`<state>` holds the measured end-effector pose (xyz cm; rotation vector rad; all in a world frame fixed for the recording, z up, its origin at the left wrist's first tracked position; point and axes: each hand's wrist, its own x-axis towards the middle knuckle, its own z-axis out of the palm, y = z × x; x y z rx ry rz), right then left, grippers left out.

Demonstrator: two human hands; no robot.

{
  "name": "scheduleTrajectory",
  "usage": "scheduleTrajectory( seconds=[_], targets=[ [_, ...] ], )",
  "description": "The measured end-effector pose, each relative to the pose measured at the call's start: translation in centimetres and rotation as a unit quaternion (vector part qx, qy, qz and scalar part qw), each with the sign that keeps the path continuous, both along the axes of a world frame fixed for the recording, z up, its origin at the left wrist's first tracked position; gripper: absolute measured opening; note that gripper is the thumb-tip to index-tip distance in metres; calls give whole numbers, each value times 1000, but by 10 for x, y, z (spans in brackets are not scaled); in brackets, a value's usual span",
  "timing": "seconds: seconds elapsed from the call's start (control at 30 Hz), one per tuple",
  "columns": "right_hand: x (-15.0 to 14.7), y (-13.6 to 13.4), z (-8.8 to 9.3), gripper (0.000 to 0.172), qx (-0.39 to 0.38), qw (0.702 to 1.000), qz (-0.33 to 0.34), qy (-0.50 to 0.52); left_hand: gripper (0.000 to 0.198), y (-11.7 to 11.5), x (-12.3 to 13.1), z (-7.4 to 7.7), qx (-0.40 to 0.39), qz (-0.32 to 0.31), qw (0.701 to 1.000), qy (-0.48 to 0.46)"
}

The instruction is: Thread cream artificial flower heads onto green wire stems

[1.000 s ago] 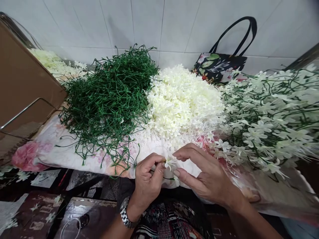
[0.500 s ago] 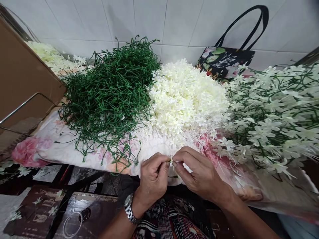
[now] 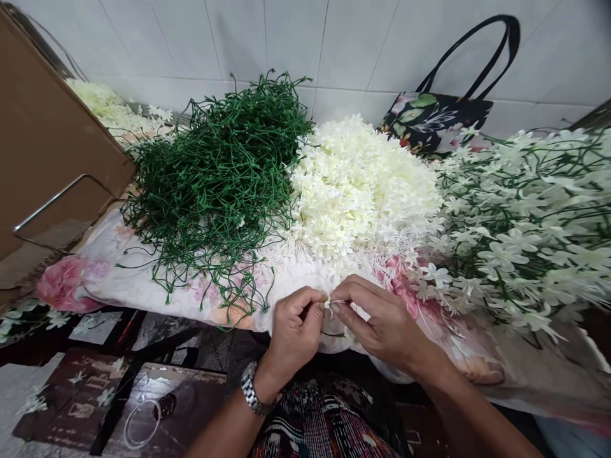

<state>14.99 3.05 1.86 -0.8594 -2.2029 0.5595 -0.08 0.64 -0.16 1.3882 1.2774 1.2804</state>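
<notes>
My left hand (image 3: 296, 324), with a metal watch on its wrist, is closed in a pinch on a thin green artificial stem (image 3: 334, 334), most of it hidden by the fingers. Opposite it, my right hand (image 3: 375, 318) pinches a small white artificial flower (image 3: 328, 304), with fine white threads showing between the fingertips. The two sets of fingertips nearly meet at the flower. Just beyond them lie a heap of loose white blossoms (image 3: 358, 184) and, to its left, a tangled pile of green stems (image 3: 214, 172).
White flowers on green stems (image 3: 525, 235) are heaped at the right. A floral cloth (image 3: 191, 296) covers the work surface. On the left stands a cardboard box (image 3: 52, 127); a black floral bag (image 3: 436, 121) rests against the tiled wall. A clear ring (image 3: 142, 423) lies lower left.
The hands stay together, and the white flower between the fingertips shows more plainly now. The whole view has shifted slightly; the piles look unchanged.
</notes>
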Motion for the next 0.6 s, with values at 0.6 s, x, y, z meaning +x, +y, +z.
scheduleTrajectory(
  seconds=[0.6],
  targets=[
    [8, -5, 26, 9, 27, 999, -27, 33, 25, -3, -7, 15, -246, -61, 853, -456]
  ],
)
